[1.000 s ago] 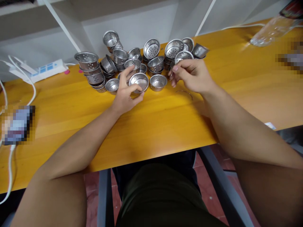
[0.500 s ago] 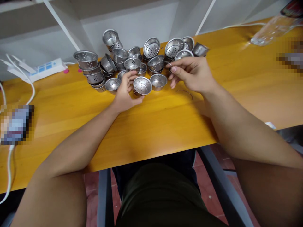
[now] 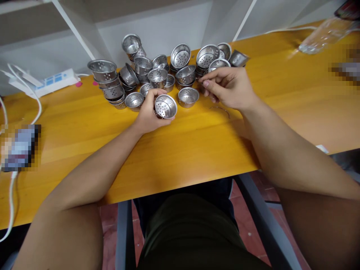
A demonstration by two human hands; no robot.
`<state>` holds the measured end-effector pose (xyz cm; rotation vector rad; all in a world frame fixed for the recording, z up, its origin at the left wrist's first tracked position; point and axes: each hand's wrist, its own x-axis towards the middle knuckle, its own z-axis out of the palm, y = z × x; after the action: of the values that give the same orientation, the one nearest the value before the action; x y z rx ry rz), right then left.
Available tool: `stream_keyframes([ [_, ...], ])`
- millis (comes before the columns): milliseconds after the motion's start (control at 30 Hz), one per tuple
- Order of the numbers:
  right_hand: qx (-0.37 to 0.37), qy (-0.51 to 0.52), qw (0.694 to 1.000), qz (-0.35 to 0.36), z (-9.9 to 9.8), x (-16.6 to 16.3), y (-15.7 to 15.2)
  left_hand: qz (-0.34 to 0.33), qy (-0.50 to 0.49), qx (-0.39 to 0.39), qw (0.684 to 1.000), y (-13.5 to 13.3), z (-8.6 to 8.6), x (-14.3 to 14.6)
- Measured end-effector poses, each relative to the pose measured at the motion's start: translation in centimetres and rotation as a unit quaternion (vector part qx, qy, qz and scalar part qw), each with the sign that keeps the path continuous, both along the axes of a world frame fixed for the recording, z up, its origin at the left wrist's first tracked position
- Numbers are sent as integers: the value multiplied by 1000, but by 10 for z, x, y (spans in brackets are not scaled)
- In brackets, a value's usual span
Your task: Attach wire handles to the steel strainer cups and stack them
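My left hand [image 3: 147, 112] grips a small perforated metal cup [image 3: 165, 106], tilted so its open mouth faces me. It sits just in front of a heap of several like metal cups [image 3: 157, 73] on the yellow wooden table [image 3: 182, 142]. My right hand [image 3: 229, 87] is curled in a pinch beside the heap's right end, its fingertips closed on something thin I cannot make out. A thin wire ring [image 3: 219, 109] lies on the table under that hand. Another cup [image 3: 188, 96] stands between my two hands.
A white power strip [image 3: 53, 81] with cables lies at the back left. A blurred dark object [image 3: 19, 148] rests at the left edge. A clear plastic bottle [image 3: 323, 35] lies at the far right. White shelving rises behind the table.
My left hand has lifted the cup off the table and tipped its mouth toward me. My right hand has shifted slightly up and left, staying pinched.
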<state>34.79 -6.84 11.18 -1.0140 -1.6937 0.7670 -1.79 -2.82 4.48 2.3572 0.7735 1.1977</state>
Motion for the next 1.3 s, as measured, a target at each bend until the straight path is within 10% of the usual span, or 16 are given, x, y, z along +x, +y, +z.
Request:
stream_keyframes([
  [667,30,-48,998,4,2,-12,-5,-89,-83,-155,980,2,-23,9],
  [1300,28,-30,997,63,-11,-73,-24,-145,-66,-217,963,-27,4,23],
])
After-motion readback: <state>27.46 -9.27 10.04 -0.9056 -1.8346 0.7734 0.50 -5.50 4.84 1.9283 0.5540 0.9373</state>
